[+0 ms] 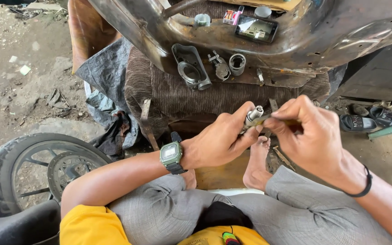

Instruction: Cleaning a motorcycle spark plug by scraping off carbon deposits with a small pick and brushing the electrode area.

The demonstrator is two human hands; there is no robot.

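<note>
My left hand (221, 138) grips a small silver cylindrical metal part (253, 115), its end sticking up past my fingers. My right hand (311, 134) pinches a thin tool (268, 119) whose tip touches that part. A green digital watch (171, 154) is on my left wrist and a black band (364, 183) on my right. Both hands hover above my bare foot (256, 165) and my grey trousers.
A rusty metal panel (323, 41) ahead carries a grey housing (190, 67), a small bracket (220, 66), a metal ring (237, 63), a phone (256, 28) and a lighter (233, 17). A motorcycle wheel (32, 170) lies at left. Black sandals (370, 119) sit at right.
</note>
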